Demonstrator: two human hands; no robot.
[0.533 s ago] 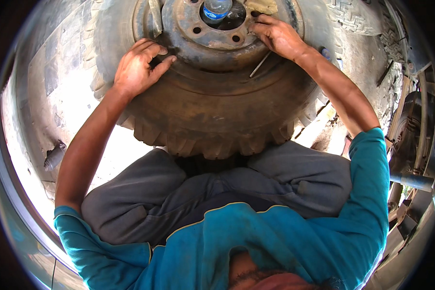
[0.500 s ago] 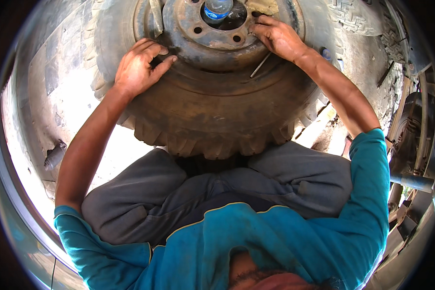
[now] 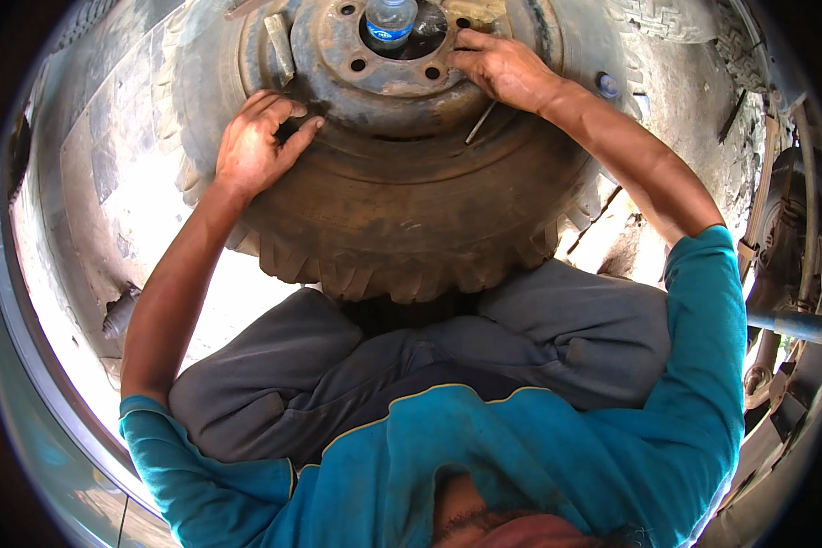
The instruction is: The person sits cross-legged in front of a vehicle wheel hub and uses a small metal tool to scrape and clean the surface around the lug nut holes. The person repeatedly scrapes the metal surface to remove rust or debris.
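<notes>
A large dirty tyre [image 3: 411, 224] with a rusty steel wheel rim [image 3: 420, 108] lies in front of my folded legs. My left hand [image 3: 260, 144] rests on the tyre's sidewall beside the rim's left edge, thumb and forefinger apart, with nothing visible between them. On the right side of the rim's disc, my right hand [image 3: 507, 68] has its fingertips pressed together close to a bolt hole. Whatever they hold, if anything, is hidden. Below that hand a thin metal rod [image 3: 480, 123] slants across the rim's edge.
A clear bottle with a blue label [image 3: 390, 33] stands in the rim's centre hole. A flat pale bar [image 3: 279, 49] lies across the rim's left side. Right of the tyre are a small bluish bottle [image 3: 606, 85] and a blue pipe [image 3: 790, 326] among metal parts.
The view has shifted slightly, so the wheel sits a little higher and further left. My right fingertips have moved slightly along the disc; my left hand stays by the rim's edge.
</notes>
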